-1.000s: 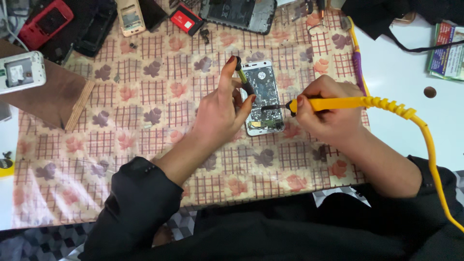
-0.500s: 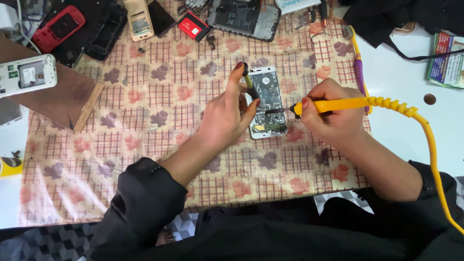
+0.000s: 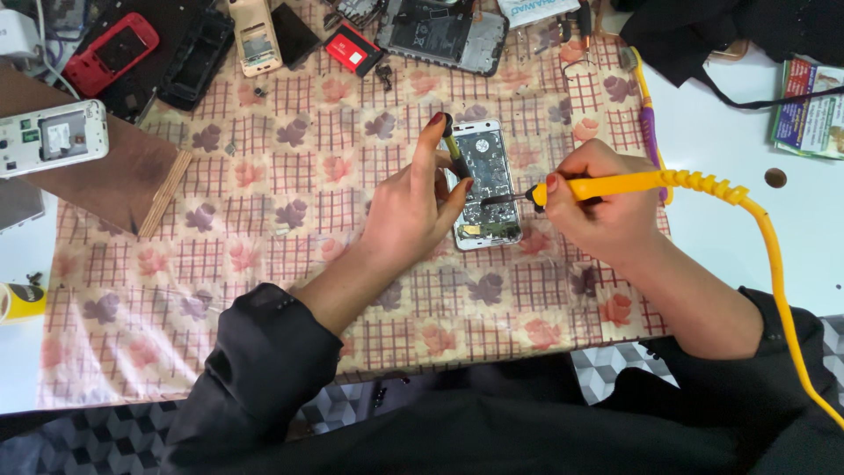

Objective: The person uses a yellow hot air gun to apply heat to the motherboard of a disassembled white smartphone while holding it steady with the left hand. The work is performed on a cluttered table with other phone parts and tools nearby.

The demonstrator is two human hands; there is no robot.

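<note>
- Right at the centre of the patterned cloth lies the opened phone, its back off and circuit board showing, long axis running away from the person.
- Left hand sits against the phone's left edge, fingers curled, thumb and forefinger pinching a small dark tool upright beside the top left corner.
- Right hand is closed around the yellow soldering iron, held like a pen, its dark tip laid across the lower half of the board.
- Its ribbed yellow cable trails off to the right over the white table.
- Compared with half a second ago, both hands and the phone sit a little higher in view; grips unchanged.
- Farther out: a red phone, a white phone on a brown board, and a stripped frame at the top.
</note>
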